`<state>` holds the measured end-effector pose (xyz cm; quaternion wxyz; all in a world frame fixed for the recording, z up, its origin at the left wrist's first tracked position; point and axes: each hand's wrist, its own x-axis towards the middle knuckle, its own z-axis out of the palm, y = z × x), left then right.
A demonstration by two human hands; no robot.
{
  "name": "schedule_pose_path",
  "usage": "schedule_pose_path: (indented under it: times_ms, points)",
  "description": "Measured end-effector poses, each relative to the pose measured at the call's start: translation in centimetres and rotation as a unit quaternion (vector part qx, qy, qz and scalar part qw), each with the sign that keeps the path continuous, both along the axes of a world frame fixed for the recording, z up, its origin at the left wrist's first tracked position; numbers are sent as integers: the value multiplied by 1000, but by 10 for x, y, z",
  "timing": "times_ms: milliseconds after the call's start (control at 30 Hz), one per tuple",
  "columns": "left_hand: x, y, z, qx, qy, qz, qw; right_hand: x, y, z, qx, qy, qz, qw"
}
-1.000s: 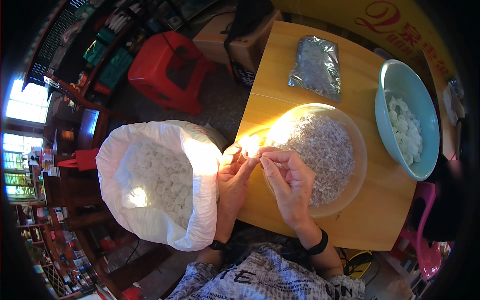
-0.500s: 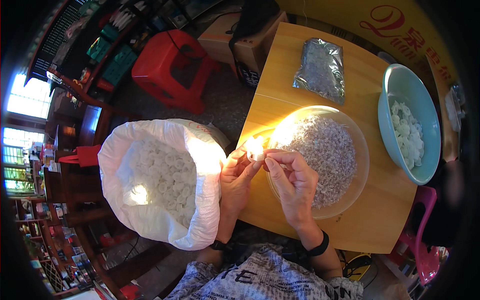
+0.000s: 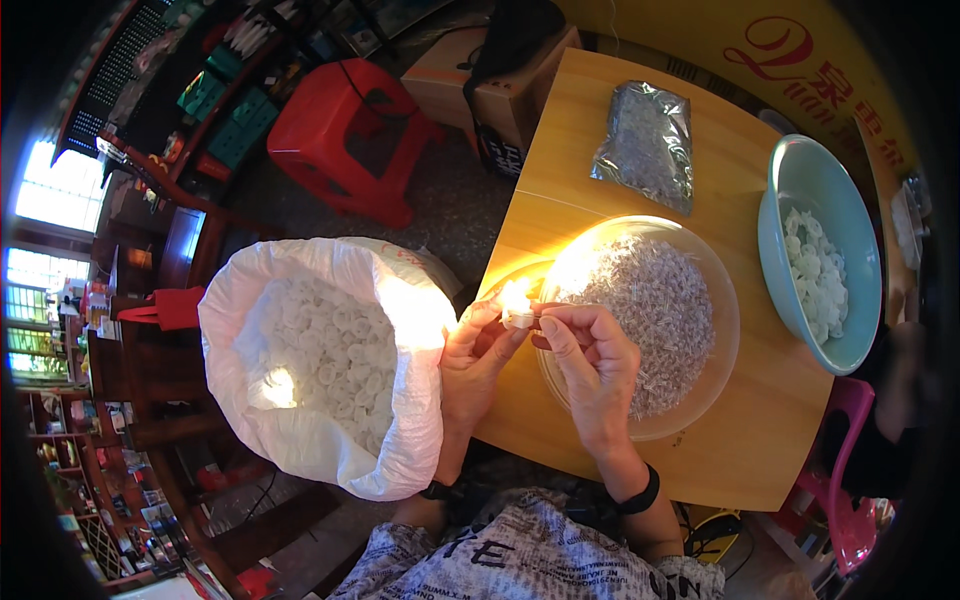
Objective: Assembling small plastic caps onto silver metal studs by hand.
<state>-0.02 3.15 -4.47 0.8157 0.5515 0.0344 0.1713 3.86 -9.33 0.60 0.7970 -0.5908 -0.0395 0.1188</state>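
Note:
A small white plastic cap-like piece (image 3: 517,317), washed out by bright sunlight, is pinched between the thumb and fingers of my left hand (image 3: 468,372). My right hand (image 3: 598,375) meets it from the right, thumb and forefinger pressed together at its edge; whatever tiny part they hold is too small to make out. Below my fingers, to the right, stands a clear round bowl (image 3: 729,345) full of small transparent tube-like pieces (image 3: 650,310). Close by my left hand is a white woven sack (image 3: 420,425), its top rolled open, filled with similar white plastic pieces (image 3: 335,335).
A light blue basin (image 3: 800,170) with some white pieces stands at the table's right. A clear plastic packet (image 3: 645,145) lies on the far part of the wooden table (image 3: 560,150). Beyond the sack is a red stool (image 3: 330,120); a pink chair (image 3: 848,510) sits at right.
Both hands stay together at the white piece with only a slight shift of the fingers. The whole view has moved a little.

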Motion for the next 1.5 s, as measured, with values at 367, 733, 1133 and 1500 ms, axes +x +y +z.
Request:
schedule_pose_path:
  times_ms: [367,733,1133,1500]
  points:
    - [-1,6,4,27,-8,-20,999,2,-4,3,-60,-27,0,998]
    - [-5,1,20,63,21,-52,996,-2,-16,7,-5,56,17,998]
    - [-13,-10,32,132,-11,-68,989,-14,-34,13,30,60,37,997]
    - [-20,-22,49,254,-55,-48,964,-26,-56,23,32,34,45,998]
